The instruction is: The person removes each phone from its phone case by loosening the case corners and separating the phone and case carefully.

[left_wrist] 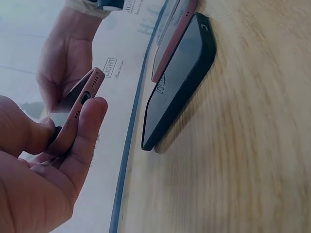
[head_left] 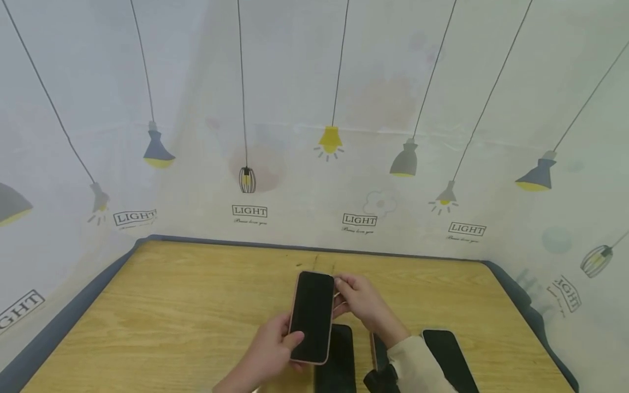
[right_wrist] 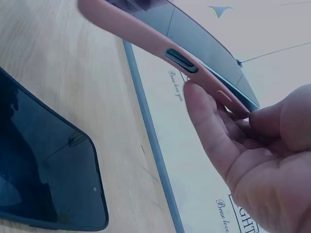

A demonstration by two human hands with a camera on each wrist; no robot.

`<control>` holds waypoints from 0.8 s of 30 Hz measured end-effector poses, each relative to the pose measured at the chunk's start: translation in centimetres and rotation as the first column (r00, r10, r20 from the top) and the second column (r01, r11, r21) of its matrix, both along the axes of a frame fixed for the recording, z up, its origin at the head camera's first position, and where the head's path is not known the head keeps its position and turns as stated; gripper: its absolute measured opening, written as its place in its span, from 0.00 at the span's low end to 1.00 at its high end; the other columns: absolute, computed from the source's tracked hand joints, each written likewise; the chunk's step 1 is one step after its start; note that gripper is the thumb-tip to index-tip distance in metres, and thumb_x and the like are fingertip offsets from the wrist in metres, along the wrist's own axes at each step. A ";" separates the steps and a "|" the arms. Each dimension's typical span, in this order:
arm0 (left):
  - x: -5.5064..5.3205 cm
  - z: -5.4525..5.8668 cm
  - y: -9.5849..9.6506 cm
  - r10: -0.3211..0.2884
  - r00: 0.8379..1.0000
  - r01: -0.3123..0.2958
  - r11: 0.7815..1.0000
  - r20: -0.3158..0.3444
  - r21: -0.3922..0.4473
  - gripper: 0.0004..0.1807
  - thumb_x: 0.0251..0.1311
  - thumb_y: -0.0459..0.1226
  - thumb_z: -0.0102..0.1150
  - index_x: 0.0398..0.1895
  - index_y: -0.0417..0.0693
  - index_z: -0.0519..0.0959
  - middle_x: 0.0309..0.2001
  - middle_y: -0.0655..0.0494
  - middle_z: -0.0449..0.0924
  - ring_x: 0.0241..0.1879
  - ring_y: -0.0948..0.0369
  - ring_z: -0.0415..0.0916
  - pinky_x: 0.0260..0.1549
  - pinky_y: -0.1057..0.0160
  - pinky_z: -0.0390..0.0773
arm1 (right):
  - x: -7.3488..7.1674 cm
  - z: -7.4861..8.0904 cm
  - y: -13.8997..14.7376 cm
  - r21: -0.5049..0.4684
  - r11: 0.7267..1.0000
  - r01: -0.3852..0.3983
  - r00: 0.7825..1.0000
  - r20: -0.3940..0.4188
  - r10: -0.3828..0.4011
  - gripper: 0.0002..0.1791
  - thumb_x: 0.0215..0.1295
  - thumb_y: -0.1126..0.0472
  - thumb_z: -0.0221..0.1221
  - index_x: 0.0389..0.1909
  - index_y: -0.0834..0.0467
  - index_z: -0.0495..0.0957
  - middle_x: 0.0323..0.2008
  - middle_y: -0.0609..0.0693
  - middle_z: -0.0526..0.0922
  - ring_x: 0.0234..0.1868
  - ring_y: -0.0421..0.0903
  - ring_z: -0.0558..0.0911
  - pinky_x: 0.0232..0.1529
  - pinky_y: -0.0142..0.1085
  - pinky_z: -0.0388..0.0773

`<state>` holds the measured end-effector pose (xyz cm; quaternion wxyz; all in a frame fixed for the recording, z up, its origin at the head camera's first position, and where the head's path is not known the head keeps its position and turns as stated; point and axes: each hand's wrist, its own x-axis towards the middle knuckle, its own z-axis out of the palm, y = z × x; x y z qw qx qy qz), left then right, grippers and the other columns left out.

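Observation:
My left hand (head_left: 270, 349) holds a phone (head_left: 312, 311) in a pink case, screen up, with the thumb over the lower part of the screen. In the left wrist view the case's bottom edge (left_wrist: 80, 109) and charging port face the camera. At the upper right corner, my right hand (head_left: 363, 303) pinches the pink case (right_wrist: 160, 53) between thumb and fingers. There the phone's bluish edge shows past the case rim. One finger touches the case's side, near the button cutout. Beneath the held phone lies a black phone (head_left: 345, 355) on the table.
Under the right forearm lies a pink-edged phone (head_left: 377, 349), mostly hidden. Another dark-screened phone (head_left: 449, 357) lies to its right. The wooden table (head_left: 172, 305) ends at a dark blue border (head_left: 275, 246), and a lamp-printed white sheet (head_left: 295, 109) stands behind it.

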<state>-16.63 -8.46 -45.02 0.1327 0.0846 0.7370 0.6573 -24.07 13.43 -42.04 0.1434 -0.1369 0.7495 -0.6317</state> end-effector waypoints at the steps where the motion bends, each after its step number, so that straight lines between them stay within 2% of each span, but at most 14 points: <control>1: -0.1 0.0 -0.1 0.000 1.000 0.000 1.000 -0.004 0.009 0.16 0.74 0.27 0.53 0.61 0.26 0.71 0.43 0.39 0.85 0.27 0.50 0.85 0.25 0.49 0.88 | 0.0 0.0 -0.1 -0.006 1.000 0.003 1.000 -0.001 -0.003 0.17 0.84 0.64 0.43 0.51 0.74 0.76 0.34 0.57 0.85 0.30 0.47 0.87 0.37 0.46 0.89; 6: -0.6 0.0 -0.8 0.005 0.999 -0.004 1.000 -0.037 0.030 0.15 0.75 0.26 0.51 0.60 0.24 0.70 0.41 0.38 0.85 0.27 0.50 0.86 0.25 0.50 0.88 | 0.4 -0.2 -0.3 -0.043 0.999 -0.025 1.000 -0.013 0.025 0.17 0.83 0.65 0.45 0.53 0.75 0.77 0.36 0.61 0.86 0.31 0.47 0.88 0.38 0.46 0.89; 13: -1.4 0.0 -1.4 0.029 0.998 -0.027 0.999 -0.060 0.042 0.14 0.76 0.26 0.49 0.59 0.25 0.71 0.41 0.39 0.85 0.29 0.52 0.86 0.26 0.51 0.88 | 1.3 -0.7 -0.4 -0.041 0.989 -0.141 0.989 0.042 0.143 0.16 0.82 0.62 0.50 0.54 0.73 0.76 0.37 0.58 0.86 0.35 0.48 0.87 0.41 0.45 0.89; 20: -1.7 0.5 -1.7 0.039 0.997 -0.036 0.998 -0.059 0.055 0.16 0.76 0.26 0.48 0.61 0.24 0.70 0.44 0.37 0.85 0.31 0.49 0.86 0.27 0.49 0.88 | 1.7 -1.5 -0.4 -0.115 0.954 -0.277 0.951 0.111 0.290 0.18 0.78 0.64 0.56 0.60 0.73 0.75 0.42 0.57 0.87 0.37 0.48 0.87 0.40 0.39 0.88; 24: -1.9 0.7 -1.9 0.032 0.998 -0.028 0.998 -0.062 0.058 0.15 0.76 0.26 0.47 0.61 0.25 0.70 0.45 0.37 0.85 0.33 0.50 0.87 0.27 0.51 0.88 | 1.9 -2.0 -0.6 -0.171 0.932 -0.318 0.924 0.164 0.345 0.20 0.74 0.65 0.58 0.62 0.72 0.74 0.43 0.54 0.87 0.37 0.48 0.86 0.40 0.38 0.88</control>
